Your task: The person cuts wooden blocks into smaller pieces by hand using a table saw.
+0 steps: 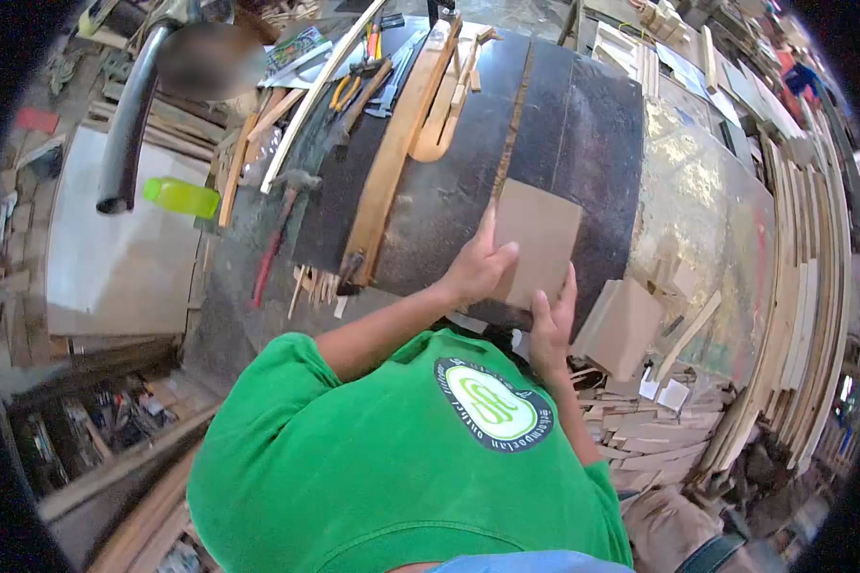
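A flat, rectangular brown board (pixel 538 239) is held between my two hands over the dark worktop (pixel 592 124). My left hand (pixel 480 265) grips its left edge, with the thumb lying on the upper face. On the lower right edge, my right hand (pixel 552 329) has its thumb on the near side and fingers along the right side. The undersides of both hands are hidden. Just right of my right hand sits a stack of similar brown pieces (pixel 619 327). Left of my left hand, a long wooden beam (pixel 398 158) lies across the worktop.
A hammer with a red handle (pixel 275 244) lies to the left, near a green bottle (pixel 182 197). Pliers (pixel 345 93) and other tools lie at the far left of the worktop. A dark pipe (pixel 134 124) juts in at upper left. Long wood strips (pixel 791 286) line the right.
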Demonstrator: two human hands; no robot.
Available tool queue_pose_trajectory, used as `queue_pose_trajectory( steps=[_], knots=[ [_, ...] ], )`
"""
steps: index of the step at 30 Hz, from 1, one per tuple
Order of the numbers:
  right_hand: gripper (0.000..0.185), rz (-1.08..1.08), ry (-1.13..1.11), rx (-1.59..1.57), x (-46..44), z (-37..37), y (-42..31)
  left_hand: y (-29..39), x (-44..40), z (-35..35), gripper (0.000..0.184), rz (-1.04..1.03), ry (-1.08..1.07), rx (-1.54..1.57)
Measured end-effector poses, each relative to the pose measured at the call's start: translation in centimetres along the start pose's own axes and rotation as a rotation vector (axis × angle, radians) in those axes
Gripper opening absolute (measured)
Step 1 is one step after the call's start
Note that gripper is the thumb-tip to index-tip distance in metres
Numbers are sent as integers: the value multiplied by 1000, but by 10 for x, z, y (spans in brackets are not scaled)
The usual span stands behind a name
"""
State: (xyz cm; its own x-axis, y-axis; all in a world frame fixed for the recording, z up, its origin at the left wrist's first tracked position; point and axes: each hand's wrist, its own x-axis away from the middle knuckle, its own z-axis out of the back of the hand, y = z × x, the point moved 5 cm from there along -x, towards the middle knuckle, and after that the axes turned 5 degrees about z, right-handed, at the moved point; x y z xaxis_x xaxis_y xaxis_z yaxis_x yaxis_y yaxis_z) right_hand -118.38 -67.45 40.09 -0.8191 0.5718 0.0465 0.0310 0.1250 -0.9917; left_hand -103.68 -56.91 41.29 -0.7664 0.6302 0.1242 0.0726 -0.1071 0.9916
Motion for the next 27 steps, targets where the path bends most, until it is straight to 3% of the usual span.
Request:
queue_pose_trajectory(
  steps=[4,6,7,10,17,19,22,25,27],
  knots=[
    [66,23,11,-4,-66,-71,59,-25,27,79,83,151,-27,-104],
    [65,8,23,-23,-89,-105,77,-50,48,106,75,587,-195,94],
    [65,-2,23,-54,-99,-118,84,-62,55,118,75,593,-202,106],
    [66,-35,-2,-61,-121,-150,97,-84,72,147,48,517,-145,85],
    [75,8,-43,274,-146,-164,127,-71,60,194,39,402,-35,-82],
    [79,12,-158,975,-143,-167,101,-73,57,201,38,386,-19,-85],
    [83,27,-208,960,-149,-165,102,-69,45,208,39,309,-3,-201],
    [76,107,-246,884,-148,-162,95,-43,27,211,44,249,-43,-450],
    [81,217,-320,956,-144,-156,85,-26,10,206,52,-46,-12,-1029]
  ],
)
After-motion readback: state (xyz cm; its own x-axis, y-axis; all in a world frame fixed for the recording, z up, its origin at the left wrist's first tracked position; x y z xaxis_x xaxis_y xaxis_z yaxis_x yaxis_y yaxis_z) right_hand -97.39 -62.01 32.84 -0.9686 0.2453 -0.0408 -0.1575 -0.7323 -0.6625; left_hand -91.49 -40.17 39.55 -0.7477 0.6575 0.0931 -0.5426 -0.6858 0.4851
